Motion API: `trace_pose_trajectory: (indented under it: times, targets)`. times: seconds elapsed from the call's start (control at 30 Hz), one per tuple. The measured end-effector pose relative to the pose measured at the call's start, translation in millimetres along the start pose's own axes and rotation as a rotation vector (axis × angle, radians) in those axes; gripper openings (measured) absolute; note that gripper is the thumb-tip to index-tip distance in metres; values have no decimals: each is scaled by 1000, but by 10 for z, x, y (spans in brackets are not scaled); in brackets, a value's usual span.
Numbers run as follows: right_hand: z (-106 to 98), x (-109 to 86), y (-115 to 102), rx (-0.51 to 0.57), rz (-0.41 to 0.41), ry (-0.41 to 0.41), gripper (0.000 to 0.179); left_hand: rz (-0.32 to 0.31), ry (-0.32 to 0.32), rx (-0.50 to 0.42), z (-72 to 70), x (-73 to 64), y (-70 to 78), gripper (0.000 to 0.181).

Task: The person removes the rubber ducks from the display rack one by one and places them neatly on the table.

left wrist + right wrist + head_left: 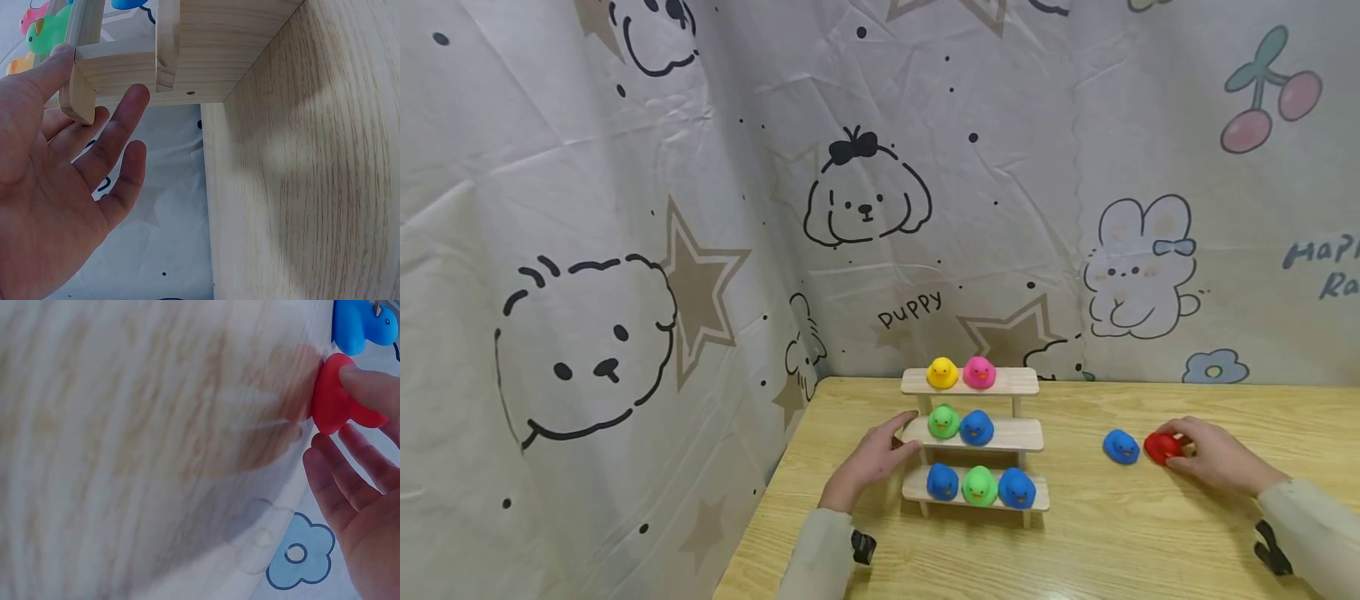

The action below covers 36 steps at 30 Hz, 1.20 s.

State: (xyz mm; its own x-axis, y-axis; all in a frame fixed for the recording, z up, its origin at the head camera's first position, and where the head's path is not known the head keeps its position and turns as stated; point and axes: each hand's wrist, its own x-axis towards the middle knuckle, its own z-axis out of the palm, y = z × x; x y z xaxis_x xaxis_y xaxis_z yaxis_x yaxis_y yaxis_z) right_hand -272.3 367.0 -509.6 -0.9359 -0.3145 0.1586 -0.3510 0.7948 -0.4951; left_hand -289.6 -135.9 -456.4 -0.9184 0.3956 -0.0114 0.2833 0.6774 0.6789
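Observation:
My left hand [874, 457] is at the left end of a three-tier wooden display stand [1025, 434], its thumb and forefinger pinching the end of the middle board. In the left wrist view the other fingers spread loosely below that board [78, 100]. Off to the right, my right hand [1221, 457] grips a red rubber duck [1161, 448] on the table between thumb and fingers. Beside it on the left sits a blue rubber duck [1122, 447]. The right wrist view has the thumb pressed on the red duck [331, 394], whose far side the fingers hide.
On the top tier are a yellow duck [942, 373] and a pink duck [979, 372]. The middle tier holds a green duck [943, 422] and a blue duck [977, 427]. Two blue ducks flank a green duck [980, 486] below. A printed curtain [1000, 225] hangs behind the table [1112, 533].

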Motion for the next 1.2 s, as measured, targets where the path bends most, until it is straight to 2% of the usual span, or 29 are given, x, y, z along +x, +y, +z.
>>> trace_pose_trajectory:
  times: [0.27, 0.63, 0.9, 1.07, 1.2]
  targets:
    - [3, -5, -3, -16, 14, 8, 37, 8, 4, -3, 7, -1, -12, 55]
    - [-32, -60, -85, -47, 20, 29, 50, 21, 7, -7, 9, 4, -35, 55]
    - [-107, -71, -314, -144, -94, 101, 48, 4, 8, 2, 18, 10, -41, 56]
    - [-135, -55, -542, -164, -159, 149, 45, 2, 5, -7, 12, 11, -35, 55]
    - [-136, -42, -730, -165, -207, 156, 41, 4, 3, -11, 11, 14, -31, 55]
